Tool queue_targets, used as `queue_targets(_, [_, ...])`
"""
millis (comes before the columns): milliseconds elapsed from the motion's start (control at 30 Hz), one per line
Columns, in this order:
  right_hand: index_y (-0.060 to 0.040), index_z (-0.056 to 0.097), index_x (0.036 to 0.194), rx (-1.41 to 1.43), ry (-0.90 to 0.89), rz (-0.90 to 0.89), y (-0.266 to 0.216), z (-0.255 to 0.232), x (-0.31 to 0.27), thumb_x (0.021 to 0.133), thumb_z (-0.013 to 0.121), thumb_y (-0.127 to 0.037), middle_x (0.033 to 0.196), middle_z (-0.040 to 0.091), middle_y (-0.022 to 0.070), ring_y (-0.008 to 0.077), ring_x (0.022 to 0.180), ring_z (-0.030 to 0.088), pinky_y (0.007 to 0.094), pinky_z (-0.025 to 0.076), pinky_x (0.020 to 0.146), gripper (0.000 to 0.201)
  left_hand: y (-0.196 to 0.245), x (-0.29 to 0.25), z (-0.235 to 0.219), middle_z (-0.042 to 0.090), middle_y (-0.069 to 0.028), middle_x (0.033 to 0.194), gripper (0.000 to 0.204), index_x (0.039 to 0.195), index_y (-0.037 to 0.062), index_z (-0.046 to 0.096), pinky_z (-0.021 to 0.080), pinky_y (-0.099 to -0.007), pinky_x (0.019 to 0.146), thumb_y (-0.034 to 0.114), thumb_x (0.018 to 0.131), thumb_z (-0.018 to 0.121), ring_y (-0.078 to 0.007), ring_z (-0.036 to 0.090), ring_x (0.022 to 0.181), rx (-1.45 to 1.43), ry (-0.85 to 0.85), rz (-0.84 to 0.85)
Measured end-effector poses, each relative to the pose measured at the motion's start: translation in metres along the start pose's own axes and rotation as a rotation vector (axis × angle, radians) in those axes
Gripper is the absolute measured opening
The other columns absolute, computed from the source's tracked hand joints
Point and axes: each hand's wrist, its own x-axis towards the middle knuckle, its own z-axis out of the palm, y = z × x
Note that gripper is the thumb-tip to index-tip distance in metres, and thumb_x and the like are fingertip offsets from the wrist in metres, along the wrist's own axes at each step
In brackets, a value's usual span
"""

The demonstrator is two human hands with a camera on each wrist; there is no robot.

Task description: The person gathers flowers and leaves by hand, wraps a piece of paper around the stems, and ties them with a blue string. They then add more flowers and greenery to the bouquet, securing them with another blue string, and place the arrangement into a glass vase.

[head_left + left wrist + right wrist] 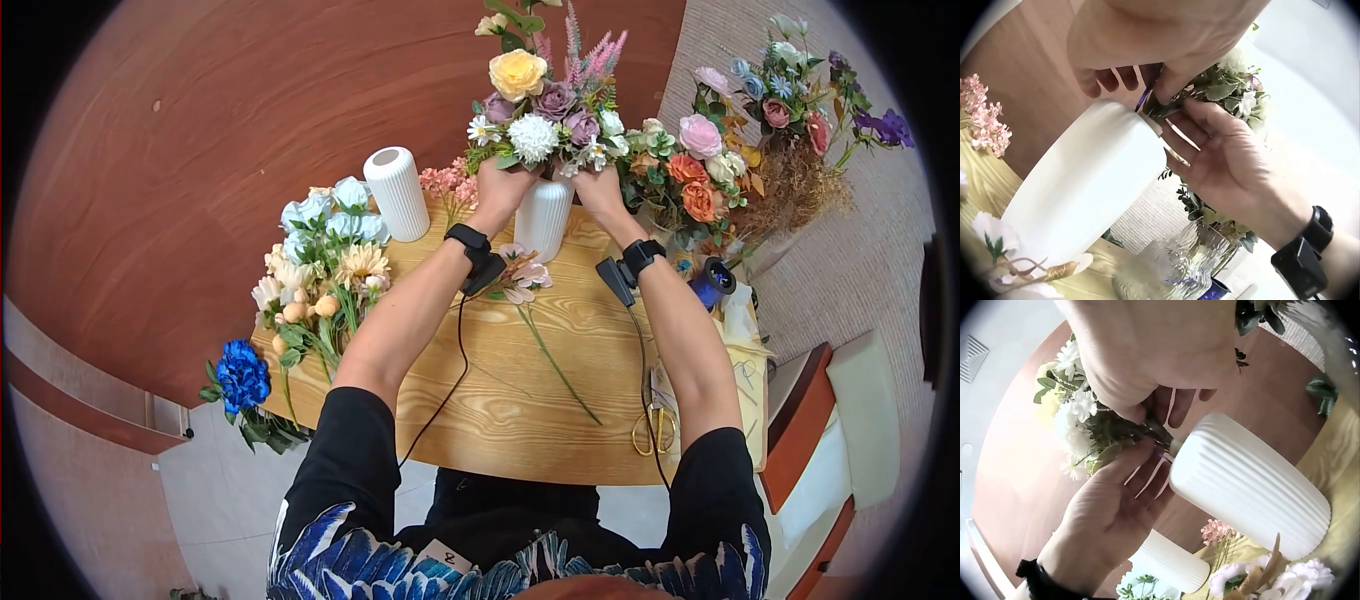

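A mixed bouquet of flowers, with a yellow rose, mauve roses and a white pompom bloom, stands over a ribbed white vase. My left hand grips the bundled stems from one side, close above the vase mouth. From the other side my right hand pinches the same bundle, thumb and fingers around it. The stem ends are at the vase opening, and a thin blue-purple tie shows by them. A pale pink flower spray lies on the table in front of the vase.
A second white vase stands at the left, behind light blue flowers and peach blooms. Blue peonies overhang the left edge. Gold-handled scissors and a blue ribbon spool lie right, near orange roses.
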Motion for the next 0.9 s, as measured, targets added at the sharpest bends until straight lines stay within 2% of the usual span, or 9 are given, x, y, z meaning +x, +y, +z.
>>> queue_targets(100, [0.0016, 0.064, 0.103, -0.057, 0.009, -0.028, 0.014, 0.001, -0.001, 0.080, 0.066, -0.007, 0.097, 0.069, 0.0097, 0.0185, 0.090, 0.063, 0.0357, 0.050, 0.083, 0.025, -0.008, -0.002, -0.002, 0.070, -0.0026, 0.094, 0.025, 0.102, -0.0007, 0.070, 0.049, -0.0300, 0.074, 0.009, 0.080, 0.076, -0.0109, 0.061, 0.083, 0.037, -0.015, 0.013])
queue_targets(167, [0.0011, 0.064, 0.104, -0.047, 0.001, 0.017, 0.028, 0.003, -0.001, 0.079, 0.069, -0.009, 0.099, 0.069, 0.0087, 0.0185, 0.092, 0.063, 0.0361, 0.049, 0.084, 0.028, -0.014, -0.005, -0.001, 0.070, -0.0026, 0.097, 0.028, 0.106, -0.0008, 0.069, 0.049, -0.0303, 0.078, 0.009, 0.081, 0.075, -0.0122, 0.062, 0.087, -0.039, 0.018, -0.056])
queue_targets(233, [0.0007, 0.064, 0.106, 0.068, 0.023, -0.006, 0.043, 0.005, -0.001, 0.078, 0.070, -0.010, 0.100, 0.069, 0.0078, 0.0183, 0.092, 0.062, 0.0355, 0.049, 0.084, 0.030, -0.020, -0.006, -0.003, 0.070, -0.0047, 0.100, 0.032, 0.108, -0.0024, 0.068, 0.049, -0.0303, 0.080, 0.011, 0.080, 0.076, -0.0126, 0.063, 0.088, -0.020, 0.025, -0.068])
queue_targets(333, [0.0003, 0.065, 0.106, 0.139, 0.021, 0.060, 0.043, 0.004, -0.001, 0.078, 0.073, -0.012, 0.101, 0.068, 0.0062, 0.0164, 0.092, 0.061, 0.0335, 0.049, 0.083, 0.031, -0.015, -0.010, -0.005, 0.070, -0.0071, 0.100, 0.035, 0.106, -0.0047, 0.068, 0.050, -0.0308, 0.079, 0.014, 0.079, 0.077, -0.0133, 0.064, 0.087, -0.002, 0.026, -0.103])
queue_targets(500, [-0.0005, 0.065, 0.107, 0.319, -0.012, 0.233, 0.033, 0.003, -0.001, 0.074, 0.077, -0.008, 0.106, 0.066, 0.0053, 0.0152, 0.095, 0.059, 0.0324, 0.047, 0.084, 0.036, -0.021, -0.013, -0.002, 0.072, -0.0092, 0.092, 0.033, 0.100, -0.0055, 0.069, 0.051, -0.0307, 0.073, 0.017, 0.077, 0.079, -0.0133, 0.065, 0.081, 0.068, 0.061, -0.039])
queue_targets(533, [-0.0015, 0.065, 0.110, 0.327, -0.011, 0.227, 0.030, 0.003, -0.003, 0.074, 0.078, -0.008, 0.108, 0.066, 0.0054, 0.0157, 0.097, 0.059, 0.0327, 0.046, 0.087, 0.039, -0.026, -0.012, 0.001, 0.073, -0.0136, 0.083, 0.030, 0.091, -0.0054, 0.070, 0.053, -0.0332, 0.070, 0.017, 0.072, 0.078, -0.0185, 0.069, 0.075, 0.067, 0.132, 0.046])
queue_targets(633, [-0.0012, 0.064, 0.112, 0.210, 0.042, 0.196, 0.028, 0.004, -0.007, 0.075, 0.077, -0.009, 0.110, 0.066, 0.0053, 0.0161, 0.099, 0.059, 0.0324, 0.046, 0.089, 0.040, -0.030, -0.012, 0.003, 0.072, -0.0140, 0.080, 0.031, 0.090, -0.0055, 0.070, 0.053, -0.0337, 0.070, 0.017, 0.071, 0.079, -0.0202, 0.069, 0.073, 0.158, 0.150, 0.023])
queue_targets(733, [-0.0009, 0.063, 0.115, 0.183, 0.026, 0.220, 0.037, 0.002, -0.007, 0.076, 0.077, -0.012, 0.111, 0.066, 0.0044, 0.0162, 0.099, 0.058, 0.0315, 0.046, 0.089, 0.043, -0.032, -0.014, 0.005, 0.072, -0.0140, 0.079, 0.031, 0.088, -0.0057, 0.069, 0.053, -0.0335, 0.069, 0.017, 0.070, 0.079, -0.0199, 0.069, 0.071, 0.146, 0.172, 0.092])
queue_targets(900, [-0.0010, 0.063, 0.116, 0.199, 0.043, 0.246, 0.025, 0.002, -0.009, 0.076, 0.078, -0.013, 0.110, 0.065, 0.0039, 0.0152, 0.098, 0.058, 0.0314, 0.046, 0.088, 0.045, -0.045, -0.011, 0.007, 0.071, -0.0122, 0.077, 0.033, 0.089, -0.0052, 0.069, 0.052, -0.0326, 0.067, 0.019, 0.071, 0.081, -0.0166, 0.066, 0.070, 0.077, 0.143, 0.077])
